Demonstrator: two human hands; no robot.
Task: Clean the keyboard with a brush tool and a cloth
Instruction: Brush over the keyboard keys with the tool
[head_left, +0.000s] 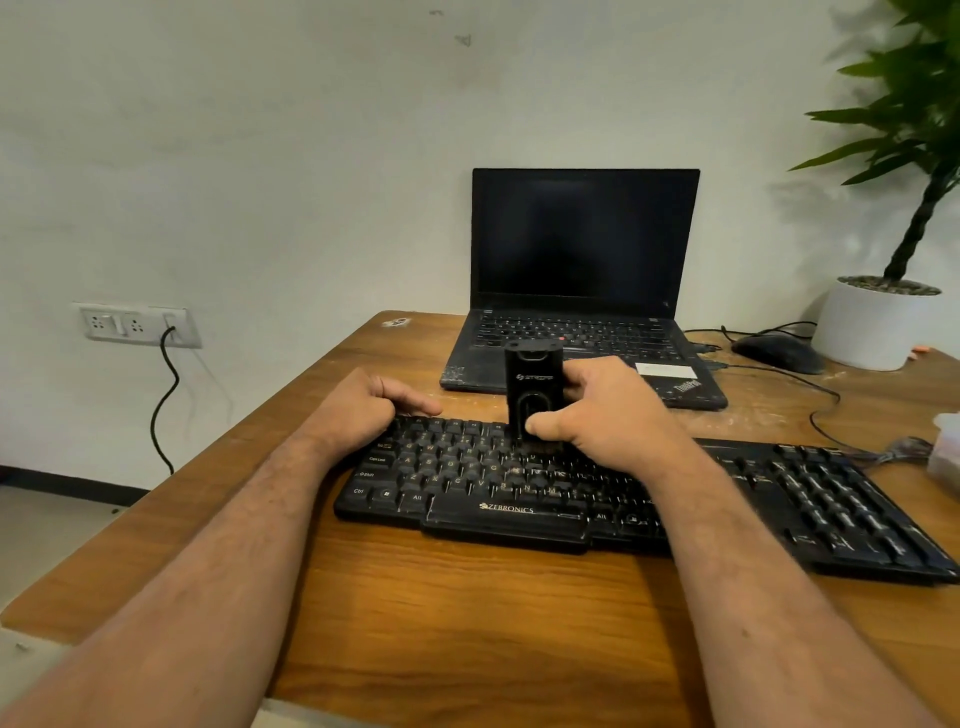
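Keyboard (519, 499) near desk (415, 597) edge, angled. Right hand (597, 410) grips brush (532, 395) upright, bristles on mid keys. Left hand (363, 410) curled, steadying top-left corner. Risk: hard strokes pop keycaps or skid board into laptop (582, 291) behind. No cloth visible.

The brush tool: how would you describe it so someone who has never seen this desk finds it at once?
On the wooden table, in front of the open laptop, lies a black keyboard. The brush tool stands upright on its middle keys, gripped by the right hand. It is the only tall, boxy black block there, with short bristles touching the keys.
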